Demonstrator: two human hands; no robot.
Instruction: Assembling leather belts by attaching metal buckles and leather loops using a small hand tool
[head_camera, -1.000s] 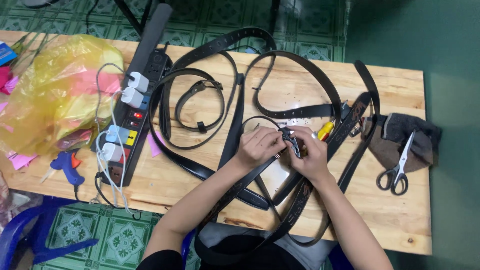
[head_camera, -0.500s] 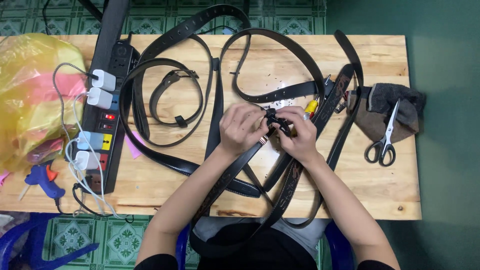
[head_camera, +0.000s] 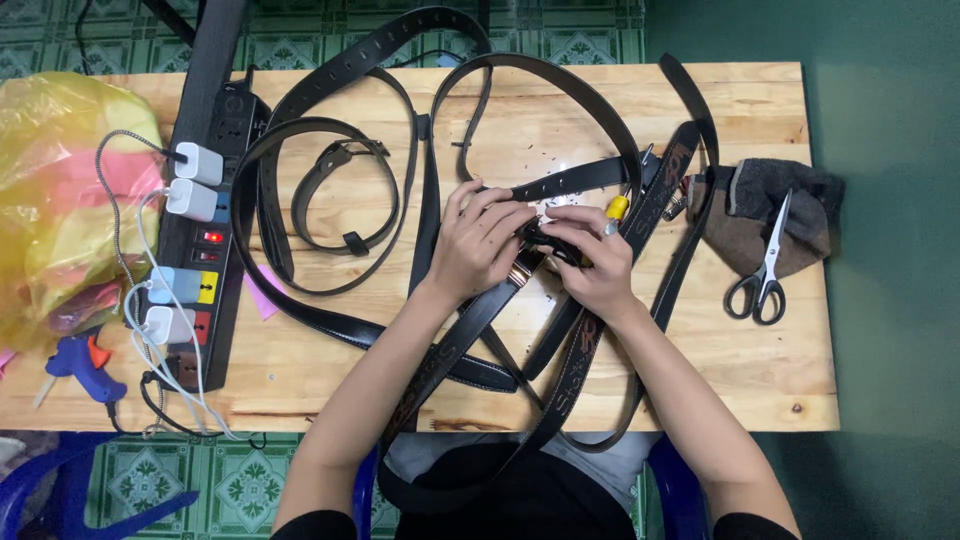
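Right at the middle of the tabletop (head_camera: 760, 385), the person's left hand (head_camera: 478, 245) and right hand (head_camera: 592, 262) are meeting over a black belt (head_camera: 575, 178), and both are pinching in a narrow grip around its buckle end (head_camera: 540, 238). The left fingers are curling over the strap from above, while the right fingers are pressing in from the other side, almost touching the left ones. The held belt is running back from the hands in a wide loop across the far half of the wooden top. A yellow-handled tool (head_camera: 617, 207) is lying just beyond the right hand, partly hidden by straps. More black belts are trailing toward the person's lap, two of them bearing brown stamped lettering. To the left, a smaller coiled belt (head_camera: 345, 200) is lying flat inside a larger loop. Well to the right, scissors (head_camera: 763, 270) are resting on a dark folded cloth (head_camera: 800, 200). Along the left side a black power strip (head_camera: 215, 200) is carrying several white chargers, with a yellow plastic bag (head_camera: 70, 190) beside it and a blue glue gun (head_camera: 80, 362) near the front edge.
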